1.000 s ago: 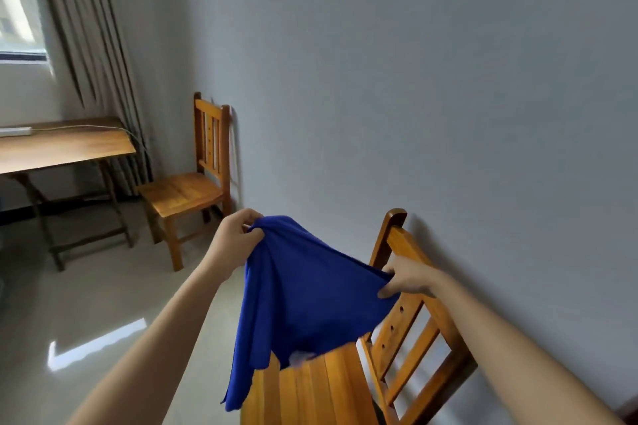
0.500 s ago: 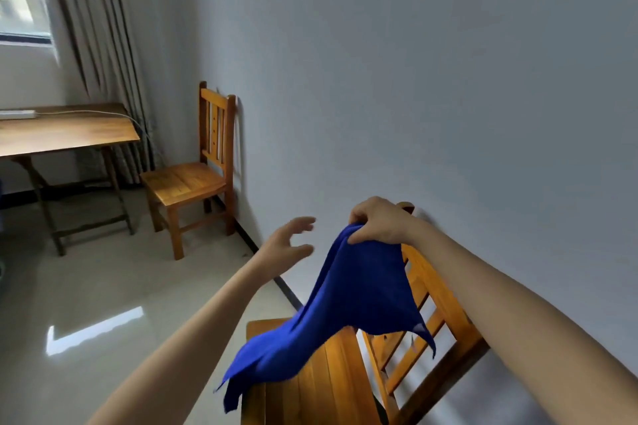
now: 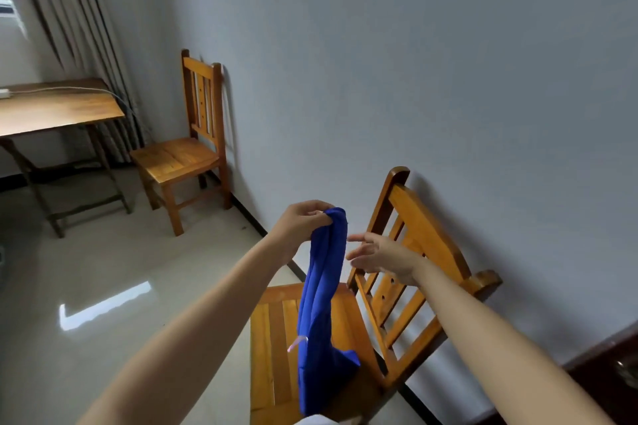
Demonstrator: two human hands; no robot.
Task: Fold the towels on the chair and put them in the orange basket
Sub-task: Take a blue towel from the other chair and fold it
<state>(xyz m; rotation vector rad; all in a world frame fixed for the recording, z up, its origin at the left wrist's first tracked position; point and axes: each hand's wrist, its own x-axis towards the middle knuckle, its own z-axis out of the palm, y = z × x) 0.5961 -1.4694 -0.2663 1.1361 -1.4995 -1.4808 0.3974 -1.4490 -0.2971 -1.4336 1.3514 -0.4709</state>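
Note:
A blue towel (image 3: 322,314) hangs in a long doubled strip over the seat of the near wooden chair (image 3: 407,252). My left hand (image 3: 303,221) pinches the towel's top end, held up above the seat. Just right of the towel, my right hand (image 3: 379,257) has its fingers spread and holds nothing, in front of the chair's backrest. A small pinkish tag (image 3: 297,344) sticks out of the towel's left edge. A bit of white cloth (image 3: 314,420) shows at the bottom edge below the towel. The orange basket is not in view.
A second wooden chair (image 3: 188,155) stands against the grey wall further back. A wooden desk (image 3: 51,107) with a white cable stands at the left by the curtains (image 3: 79,28). Glossy tiled floor (image 3: 103,286) lies left of the near chair. A dark cabinet corner (image 3: 611,366) shows at the right.
The towel's top end passed from my right hand to my left hand. My right hand let go and dropped beside it. The towel now hangs straight down in a narrow strip.

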